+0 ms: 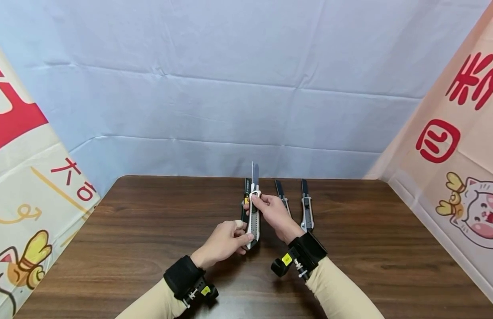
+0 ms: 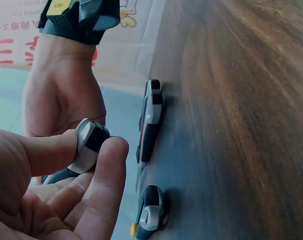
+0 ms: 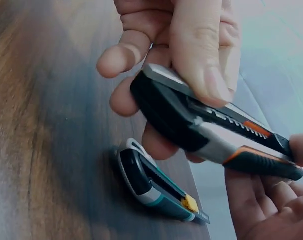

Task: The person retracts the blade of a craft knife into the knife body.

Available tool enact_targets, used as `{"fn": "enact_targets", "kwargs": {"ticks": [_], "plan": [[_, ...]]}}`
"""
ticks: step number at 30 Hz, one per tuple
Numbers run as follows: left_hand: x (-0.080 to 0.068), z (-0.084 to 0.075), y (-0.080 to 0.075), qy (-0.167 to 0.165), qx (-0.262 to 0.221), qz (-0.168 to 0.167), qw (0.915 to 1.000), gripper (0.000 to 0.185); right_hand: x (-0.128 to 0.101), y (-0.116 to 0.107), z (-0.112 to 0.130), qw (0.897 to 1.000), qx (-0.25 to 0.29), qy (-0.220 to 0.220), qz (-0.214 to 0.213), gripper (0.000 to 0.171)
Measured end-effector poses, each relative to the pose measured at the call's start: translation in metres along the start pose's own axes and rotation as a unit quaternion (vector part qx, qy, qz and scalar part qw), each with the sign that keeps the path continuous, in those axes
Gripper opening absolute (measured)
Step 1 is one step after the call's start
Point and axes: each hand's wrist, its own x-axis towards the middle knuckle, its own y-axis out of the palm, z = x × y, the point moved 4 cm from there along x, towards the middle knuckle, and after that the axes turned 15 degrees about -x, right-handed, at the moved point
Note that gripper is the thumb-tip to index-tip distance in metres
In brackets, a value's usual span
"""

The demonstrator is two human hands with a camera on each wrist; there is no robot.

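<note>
A dark wooden worktop [image 1: 150, 230] fills the lower half of the head view, with a pale blue cloth [image 1: 246, 88] hung behind its far edge and printed banners at the left and right sides.

Left of the middle, the left hand [image 1: 224, 243] pinches the near end of a grey and black knife [image 1: 254, 217] between thumb and fingers. The left wrist view shows the thumb and forefinger pressed on the rounded grey end cap of the knife [image 2: 89, 145].

The knife is held off the worktop, near the middle of the far edge, pointing away from the person, with its blade [image 1: 254, 173] pushed out past the front. Just behind it, a teal knife with a yellow slider [image 1: 245, 197] lies flat on the worktop; the right wrist view shows it [image 3: 159, 190] lying under the held knife [image 3: 211, 130].

The right hand [image 1: 273, 212] grips the held knife farther up, fingers curled round the body and the thumb on top by the slider.

To the right, two more knives lie side by side near the far edge: one [image 1: 283, 198] partly hidden by the right hand, and one [image 1: 306, 212] just beside it, in full view. Both wrists wear black straps with small cameras.
</note>
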Motion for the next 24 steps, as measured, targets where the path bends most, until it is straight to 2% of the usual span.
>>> {"fn": "enact_targets", "kwargs": {"ticks": [6,15,24], "plan": [[0.0013,-0.0003,-0.0029,0.003,0.01,-0.005,0.9999,0.026,0.0002,0.0019,-0.002,1.0,-0.007,-0.005,0.0,0.049],[0.0036,0.0034,-0.0022,0.004,0.03,-0.008,0.9995,0.018,0.0012,0.0049,-0.0015,0.999,-0.029,-0.002,-0.022,0.043],[0.0061,0.0029,-0.007,-0.005,0.026,-0.017,0.9995,0.019,0.0051,0.007,0.0026,1.0,-0.014,-0.009,-0.026,0.036]]}}
